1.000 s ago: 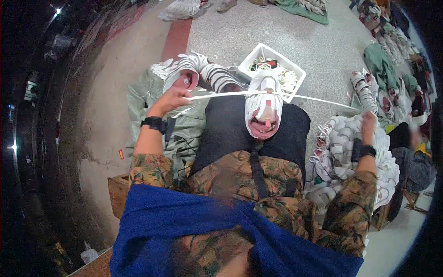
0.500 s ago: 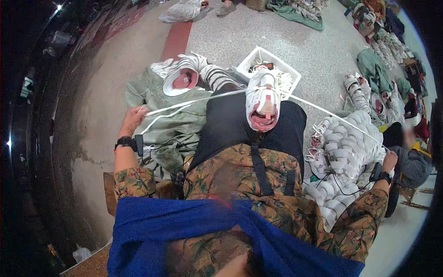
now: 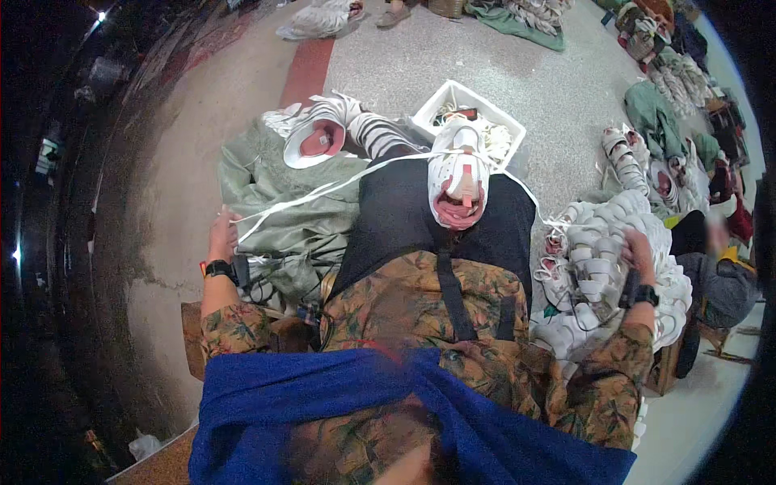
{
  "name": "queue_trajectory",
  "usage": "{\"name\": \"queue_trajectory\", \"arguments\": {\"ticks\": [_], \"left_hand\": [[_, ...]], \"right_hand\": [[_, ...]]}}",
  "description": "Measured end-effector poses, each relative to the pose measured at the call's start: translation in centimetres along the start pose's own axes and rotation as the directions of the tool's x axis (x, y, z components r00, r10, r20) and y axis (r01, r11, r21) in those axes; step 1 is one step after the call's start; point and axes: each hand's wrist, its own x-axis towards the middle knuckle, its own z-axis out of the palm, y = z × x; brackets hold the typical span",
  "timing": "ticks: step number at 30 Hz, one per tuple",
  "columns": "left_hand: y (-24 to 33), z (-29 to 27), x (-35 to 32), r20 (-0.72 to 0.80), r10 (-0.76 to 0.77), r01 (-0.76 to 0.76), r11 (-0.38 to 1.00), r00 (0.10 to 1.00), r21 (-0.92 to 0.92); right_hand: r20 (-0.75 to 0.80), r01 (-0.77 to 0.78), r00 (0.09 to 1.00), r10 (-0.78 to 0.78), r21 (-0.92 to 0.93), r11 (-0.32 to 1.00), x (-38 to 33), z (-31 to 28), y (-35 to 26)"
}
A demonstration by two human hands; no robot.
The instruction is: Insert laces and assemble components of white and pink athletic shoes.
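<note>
On my dark-trousered lap a white shoe [image 3: 459, 174] with pink lining stands, its heel opening toward me. A white shoelace [image 3: 339, 184] crosses its upper and runs slack to both sides. My left hand [image 3: 223, 233], out to the left, is pinched on one end of the lace. The other end sags from the shoe's right side onto a pile of white shoes [image 3: 602, 250]. Over that pile is my right hand [image 3: 638, 250], fingers loosely apart, with no lace visible in it.
A white bin [image 3: 511, 128] of laces stands beyond my knees. To the left, a striped white shoe [image 3: 317, 141] lies on a grey-green sack [image 3: 283, 202]. More shoes and green sacks [image 3: 653, 117] line the right side. A person's foot [image 3: 394, 14] is at the far edge.
The taut lace has gone slack. My right hand has let go of its end and moved inward and up over the shoe pile. My left hand has lowered slightly, still on the lace.
</note>
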Motion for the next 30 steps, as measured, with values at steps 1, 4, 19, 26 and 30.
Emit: {"name": "queue_trajectory", "arguments": {"ticks": [1,4,19,26,30], "left_hand": [[0.1,-1.7,-2.5,-0.036,-0.019,0.015,0.995,0.999,-0.098],[3.1,7.9,-1.0,0.342,0.107,0.032,0.926,0.934,-0.376],[12.3,29.4,-10.2,0.789,0.139,-0.081,0.99,0.599,-0.113],[7.3,24.8,-6.8,0.681,-0.066,0.152,0.986,0.729,-0.067],[5.8,24.4,-6.8,0.726,-0.055,0.232,0.962,0.685,-0.146]], "right_hand": [[0.176,-0.367,0.928,0.328,0.573,0.733,0.0,6.9,-10.4],[0.216,0.27,0.922,-0.32,0.232,0.934,1.3,12.4,-10.5],[0.107,0.371,0.925,-0.365,-0.041,0.928,8.0,29.5,-25.8],[0.348,-0.213,0.935,-0.065,0.7,0.682,7.1,29.6,-27.0],[0.23,-0.137,0.97,-0.074,0.776,0.616,7.9,30.7,-26.3]]}}
